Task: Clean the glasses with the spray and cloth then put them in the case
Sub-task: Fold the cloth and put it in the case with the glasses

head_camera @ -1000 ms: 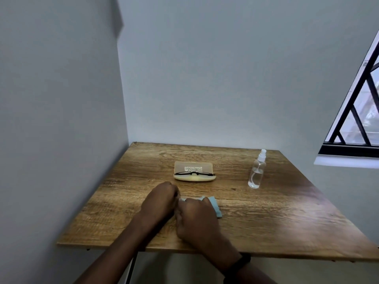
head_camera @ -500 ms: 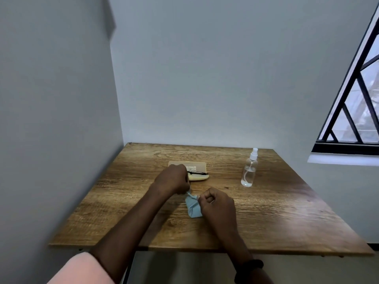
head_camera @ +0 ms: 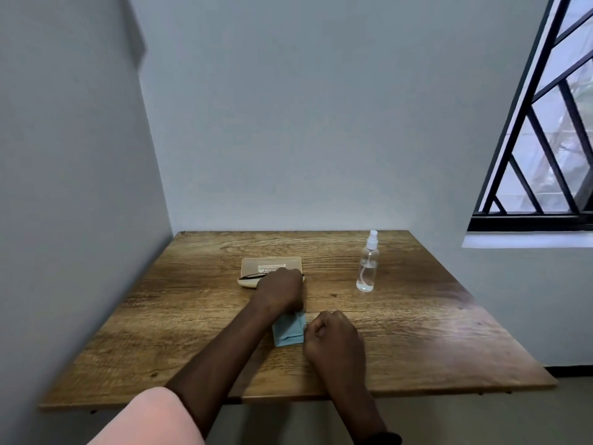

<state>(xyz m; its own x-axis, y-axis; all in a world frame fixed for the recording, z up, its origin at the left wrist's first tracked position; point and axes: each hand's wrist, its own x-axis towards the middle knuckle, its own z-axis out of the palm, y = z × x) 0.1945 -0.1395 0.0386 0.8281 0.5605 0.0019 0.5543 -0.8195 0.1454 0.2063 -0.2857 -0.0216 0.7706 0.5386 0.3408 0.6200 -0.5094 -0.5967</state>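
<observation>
A beige glasses case (head_camera: pixel 271 264) lies open at the middle back of the wooden table (head_camera: pixel 417 332). Black glasses (head_camera: pixel 252 277) rest along its front edge. My left hand (head_camera: pixel 280 290) covers the right end of the glasses with its fingers curled down; whether it grips them is hidden. A light blue cloth (head_camera: pixel 287 332) lies folded on the table just below that hand. My right hand (head_camera: pixel 333 337) is closed beside it and pinches the cloth's right edge. A clear spray bottle (head_camera: pixel 367 264) with a white nozzle stands upright to the right of the case.
The table fits into a corner, with grey walls at the left and the back. A barred window (head_camera: pixel 545 139) is at the upper right. The table's front edge runs just under my forearms.
My left hand has left the cloth and reached forward to the right end of the glasses on the case. My right hand stays on the cloth. The camera has shifted a little.
</observation>
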